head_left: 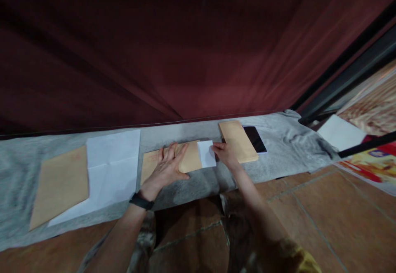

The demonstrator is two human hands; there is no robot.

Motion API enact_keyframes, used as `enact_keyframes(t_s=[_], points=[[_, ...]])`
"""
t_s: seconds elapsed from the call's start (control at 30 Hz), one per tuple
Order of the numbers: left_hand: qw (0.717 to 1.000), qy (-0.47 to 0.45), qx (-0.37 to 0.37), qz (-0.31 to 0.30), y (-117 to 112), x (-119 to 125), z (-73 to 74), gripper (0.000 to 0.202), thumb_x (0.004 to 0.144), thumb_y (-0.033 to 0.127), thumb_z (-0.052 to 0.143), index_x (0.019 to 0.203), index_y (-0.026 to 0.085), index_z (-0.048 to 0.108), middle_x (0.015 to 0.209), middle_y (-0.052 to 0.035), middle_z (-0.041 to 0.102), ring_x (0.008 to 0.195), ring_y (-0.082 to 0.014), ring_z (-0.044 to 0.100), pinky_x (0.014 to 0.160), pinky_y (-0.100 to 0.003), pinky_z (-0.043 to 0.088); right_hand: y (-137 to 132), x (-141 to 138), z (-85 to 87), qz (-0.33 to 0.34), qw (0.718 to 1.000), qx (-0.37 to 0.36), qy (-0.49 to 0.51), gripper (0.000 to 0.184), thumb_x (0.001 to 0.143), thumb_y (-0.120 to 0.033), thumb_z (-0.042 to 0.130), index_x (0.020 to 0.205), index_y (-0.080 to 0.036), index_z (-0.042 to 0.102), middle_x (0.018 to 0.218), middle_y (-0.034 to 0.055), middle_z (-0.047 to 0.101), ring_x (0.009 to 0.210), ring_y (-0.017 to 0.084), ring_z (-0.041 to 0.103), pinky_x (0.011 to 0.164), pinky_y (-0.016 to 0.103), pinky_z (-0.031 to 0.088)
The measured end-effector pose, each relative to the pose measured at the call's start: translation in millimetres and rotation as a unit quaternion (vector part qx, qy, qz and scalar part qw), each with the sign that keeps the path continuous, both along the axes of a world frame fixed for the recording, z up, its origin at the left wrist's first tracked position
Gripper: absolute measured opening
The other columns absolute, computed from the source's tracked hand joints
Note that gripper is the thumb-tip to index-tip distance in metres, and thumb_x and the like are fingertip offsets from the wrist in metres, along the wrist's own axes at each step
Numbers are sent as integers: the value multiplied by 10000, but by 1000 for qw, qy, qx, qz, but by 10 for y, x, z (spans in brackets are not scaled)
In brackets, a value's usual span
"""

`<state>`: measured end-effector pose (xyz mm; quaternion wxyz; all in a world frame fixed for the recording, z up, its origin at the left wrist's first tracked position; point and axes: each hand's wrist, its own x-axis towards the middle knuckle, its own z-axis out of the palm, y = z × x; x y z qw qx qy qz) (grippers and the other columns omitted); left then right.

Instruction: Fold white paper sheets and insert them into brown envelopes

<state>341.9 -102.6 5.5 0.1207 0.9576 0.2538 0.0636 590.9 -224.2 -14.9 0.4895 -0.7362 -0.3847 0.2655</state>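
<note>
A tan paper envelope (192,157) lies flat in front of me on a grey cloth. My left hand (168,166), with a dark band on its wrist, rests on the envelope with its fingers spread. White folded paper (206,154) sticks out of the envelope's right end. My right hand (225,153) pinches the right edge of that paper between thumb and fingers. How far the paper reaches inside the envelope is hidden. Just beyond my right hand is a stack of tan envelopes (239,141).
A dark-screened phone (255,139) lies partly under the stack. At left, another tan envelope (63,182) overlaps white paper sheets (114,165). The grey cloth (281,149) borders a dark red curtain (192,58); tiled floor (324,207) lies on the near side.
</note>
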Motion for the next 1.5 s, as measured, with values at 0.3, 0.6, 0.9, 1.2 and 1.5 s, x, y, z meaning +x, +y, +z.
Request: enact_keyframes(t_s=[0.3,0.6,0.9,1.2,1.5], points=[[1000,10,-4,-13,-4,-8,18,1282,624,489,889,1638,267,137,1652,-225,251,1533,-439,214,1219,-667,108,-24,69,52,19,999,6,-30,209,816,-315,564,757,-201,729,677,-13,665,687,181,589,663,269,430],[1000,-6,-7,-18,-41,26,-5,1274,651,503,870,1640,285,97,1649,-217,256,1537,-435,203,1213,-673,119,88,-168,-49,44,999,11,-11,198,809,-284,550,727,-191,705,632,-37,581,632,146,511,605,244,367],[999,-9,-14,-33,-67,65,-20,1291,644,512,869,1641,283,82,1629,-207,295,1532,-420,225,1220,-658,129,137,-253,-80,28,999,-21,20,185,732,-233,563,578,-194,659,555,-43,535,601,131,498,598,242,354],[999,-13,-19,-38,-76,91,1,1318,612,503,889,1641,283,95,1614,-203,302,1519,-419,247,1223,-649,148,155,-250,-132,31,997,-26,68,163,722,-306,632,609,-199,682,522,-56,545,567,127,508,554,227,381],[999,-23,-21,-44,-78,116,15,1311,632,503,876,1641,299,64,1641,-186,249,1527,-411,235,1227,-636,164,154,-279,-134,41,996,-4,83,106,731,-257,609,701,-179,675,620,-30,621,580,126,552,559,223,431]])
